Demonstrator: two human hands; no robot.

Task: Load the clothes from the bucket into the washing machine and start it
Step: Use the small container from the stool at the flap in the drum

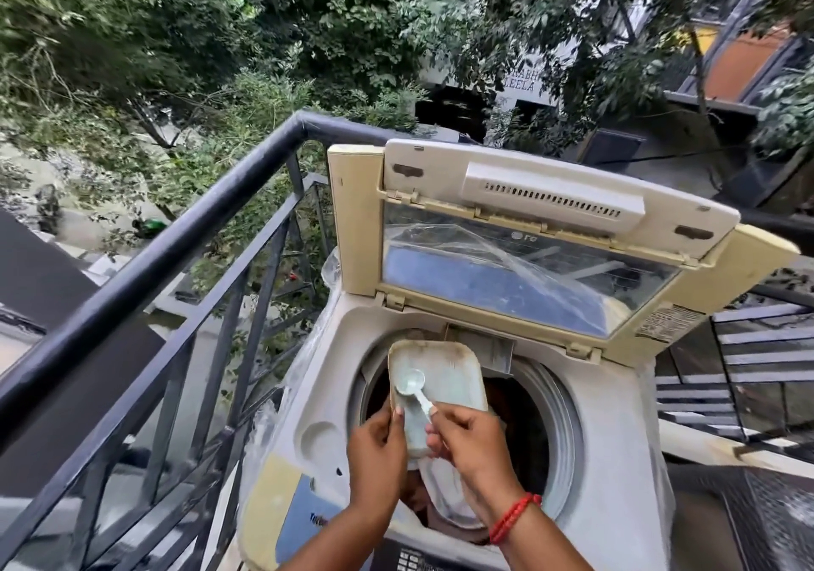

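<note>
A top-loading washing machine point(608, 447) stands on a balcony with its lid point(528, 235) folded up. Over the round drum opening point(533, 429) my left hand point(376, 451) holds a shallow cream detergent tray point(445, 376) by its near end. My right hand point(473, 443) pinches the handle of a small white scoop point(412, 383), whose bowl rests inside the tray. Pale and dark clothes point(445, 500) lie in the drum below my hands. The bucket is out of view.
A black metal railing point(176, 244) runs along the left, close to the machine. The control panel point(414, 559) sits at the near edge. Clear plastic wrap point(286, 385) hangs on the machine's left side. Metal stair treads point(740, 350) lie to the right.
</note>
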